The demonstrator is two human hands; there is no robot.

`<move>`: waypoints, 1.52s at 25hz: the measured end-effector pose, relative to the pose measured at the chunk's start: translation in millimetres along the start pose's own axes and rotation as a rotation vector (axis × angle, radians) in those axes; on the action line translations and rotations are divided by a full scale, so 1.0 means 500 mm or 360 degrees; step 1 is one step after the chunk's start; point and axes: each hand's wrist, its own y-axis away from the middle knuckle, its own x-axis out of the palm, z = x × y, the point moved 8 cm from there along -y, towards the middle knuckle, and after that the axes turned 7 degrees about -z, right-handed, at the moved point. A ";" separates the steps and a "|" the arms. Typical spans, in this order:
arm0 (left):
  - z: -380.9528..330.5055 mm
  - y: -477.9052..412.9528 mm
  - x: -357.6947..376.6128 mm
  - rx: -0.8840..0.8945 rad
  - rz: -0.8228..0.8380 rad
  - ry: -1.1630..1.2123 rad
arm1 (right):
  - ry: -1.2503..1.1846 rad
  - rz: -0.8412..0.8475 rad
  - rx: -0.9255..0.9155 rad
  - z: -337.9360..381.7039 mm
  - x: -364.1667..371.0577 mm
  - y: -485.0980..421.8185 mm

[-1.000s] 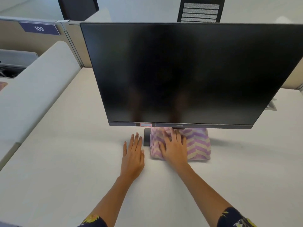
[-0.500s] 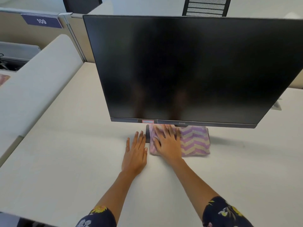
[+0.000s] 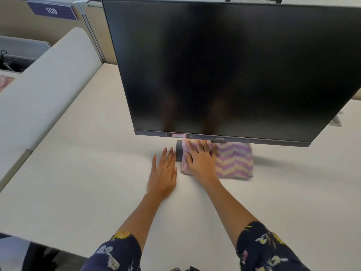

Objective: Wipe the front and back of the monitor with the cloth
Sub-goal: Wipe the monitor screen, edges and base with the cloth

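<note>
A black monitor (image 3: 224, 71) is stood on a pale table (image 3: 78, 182), closer to the far edge than to the near edge. Its screen is dark. A small pink sticker (image 3: 178, 135) is seen on the bottom frame of the monitor.

A cloth (image 3: 234, 163) with purple and tan zigzag stripes is laid folded on the table, right under the bottom edge of the monitor. Its back part is hidden by the monitor. The dark foot (image 3: 179, 150) of the monitor is seen just left of the cloth and is touched by it. How much of the foot is covered by the cloth cannot be told.

The right hand (image 3: 201, 163) is laid flat on the left part of the cloth, with the fingers straight, spread and pointed at the far edge. Its grip is open: the cloth is pressed from above, not pinched.

The left hand (image 3: 163, 173) is laid flat on the bare table, just beside the right hand, with the fingertips next to the foot. Its grip is open too, and nothing is held in it.

Dark sleeves (image 3: 117, 253) with flowers are seen by the near edge. A pale rounded wall (image 3: 48, 85) is set along the left edge of the table. A purple sign (image 3: 51, 11) marked 109 is seen past the far left corner.
</note>
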 end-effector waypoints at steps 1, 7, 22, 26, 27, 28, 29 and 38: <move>-0.002 0.000 -0.002 0.0013 -0.0009 0.0002 | 0.0002 0.0039 -0.0060 0.012 0.006 -0.008; 0.001 -0.001 -0.006 0.0007 -0.0026 0.0008 | 0.0010 -0.0087 -0.0413 -0.019 -0.003 0.042; 0.001 0.002 0.002 0.0008 -0.0020 -0.0053 | -0.0012 -0.0159 -0.0324 -0.007 -0.006 0.036; 0.005 0.002 0.006 -0.0013 0.0004 -0.0069 | -0.0041 -0.0054 -0.0014 -0.012 -0.010 -0.019; 0.005 0.002 0.006 -0.0018 0.0002 -0.0081 | -0.0042 -0.0030 -0.0041 -0.001 -0.006 -0.023; 0.005 0.002 0.006 -0.0020 0.0002 -0.0078 | -0.0035 -0.0058 -0.0120 0.009 -0.001 -0.020; 0.005 0.000 0.006 -0.0020 0.0013 -0.0061 | -0.0030 -0.0077 -0.0243 0.018 0.004 -0.008; 0.002 0.004 0.003 -0.0015 -0.0015 -0.0009 | -0.0061 -0.0178 -0.0101 -0.071 -0.023 -0.003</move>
